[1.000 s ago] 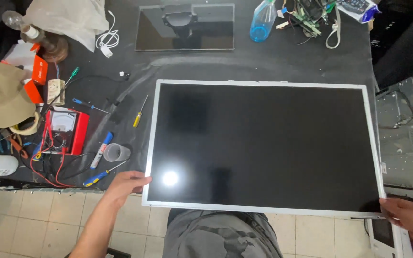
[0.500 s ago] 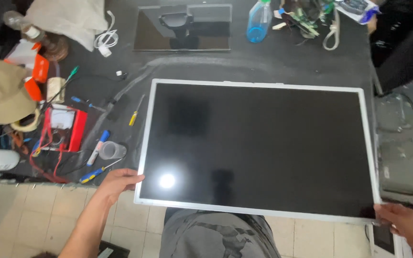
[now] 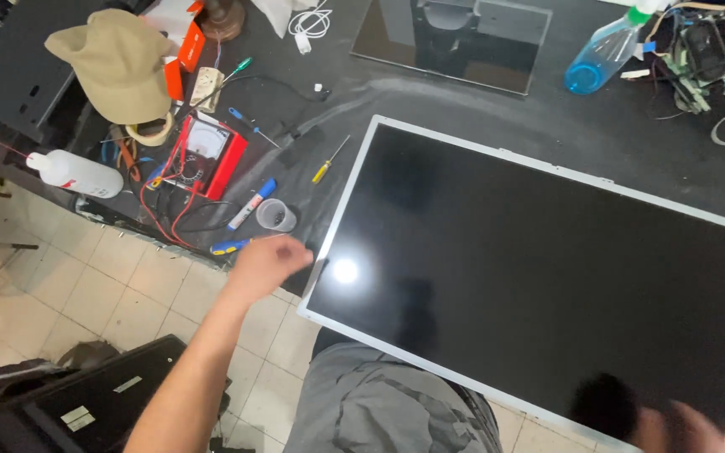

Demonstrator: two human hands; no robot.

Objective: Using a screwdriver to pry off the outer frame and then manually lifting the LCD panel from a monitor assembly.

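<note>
Panel (image 3: 539,285): flat glossy black rectangle | left hand (image 3: 263,267) beside edge

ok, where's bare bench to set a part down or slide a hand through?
Free: the dark strip between the big screen panel and the smaller panel behind it, running right to the blue spray bottle. Crowded: left of the yellow screwdriver, around the red multimeter, tan cap and plastic cup; far right corner is tangled cables.
</note>
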